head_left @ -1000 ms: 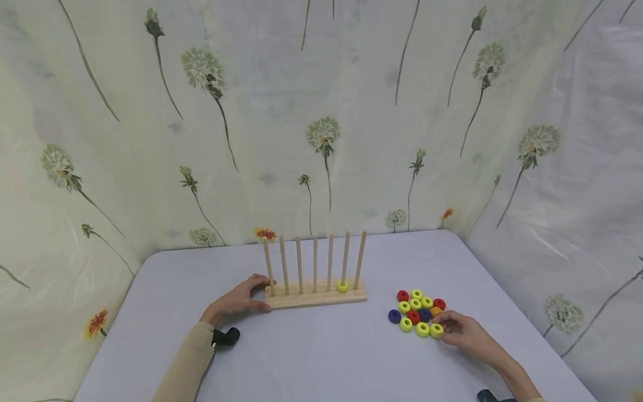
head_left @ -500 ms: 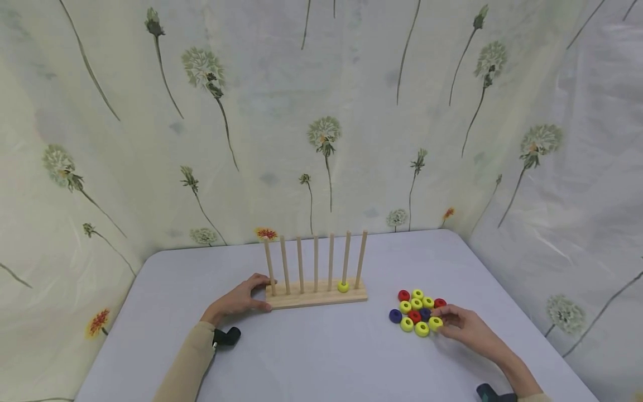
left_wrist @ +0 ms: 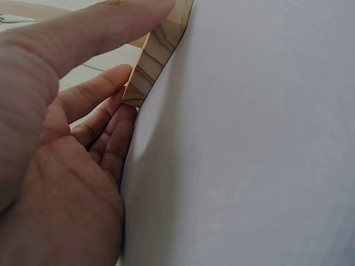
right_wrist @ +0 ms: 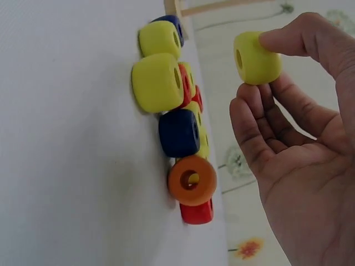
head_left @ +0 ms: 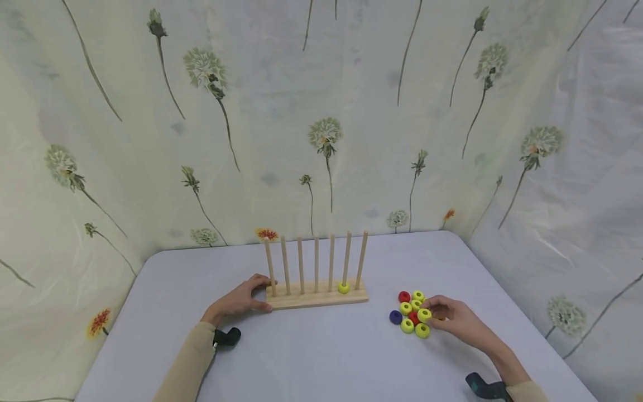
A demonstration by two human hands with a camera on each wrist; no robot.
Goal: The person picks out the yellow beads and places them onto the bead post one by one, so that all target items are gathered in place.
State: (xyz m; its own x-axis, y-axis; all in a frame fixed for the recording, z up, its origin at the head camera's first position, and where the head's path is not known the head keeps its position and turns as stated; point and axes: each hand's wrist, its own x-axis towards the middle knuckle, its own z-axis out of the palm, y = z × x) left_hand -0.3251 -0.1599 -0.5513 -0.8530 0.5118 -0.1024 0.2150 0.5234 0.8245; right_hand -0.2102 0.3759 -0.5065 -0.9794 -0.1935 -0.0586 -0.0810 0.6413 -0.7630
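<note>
A wooden peg stand (head_left: 316, 301) with several upright dowels stands on the table; a yellow bead (head_left: 343, 288) sits low on its second dowel from the right. My left hand (head_left: 235, 300) grips the stand's left end, thumb at the front and fingers behind, also seen in the left wrist view. Between thumb and fingertips, my right hand (head_left: 461, 322) pinches another yellow bead (right_wrist: 258, 60), raised off the table. Below it lie loose beads, among them a blue bead (right_wrist: 178, 133), an orange bead (right_wrist: 176, 184) and a red bead (right_wrist: 197, 213). In the head view the hand hides some of them.
More loose beads lie to the right of the stand, including a dark blue bead (head_left: 396, 317) and a red bead (head_left: 404, 296). A white table (head_left: 311, 357) bears everything. Behind it hangs a flower-printed curtain (head_left: 271, 111).
My right hand has lifted the yellow bead from the near right edge of the pile and carried it left, over the other beads. My left hand keeps its place on the stand.
</note>
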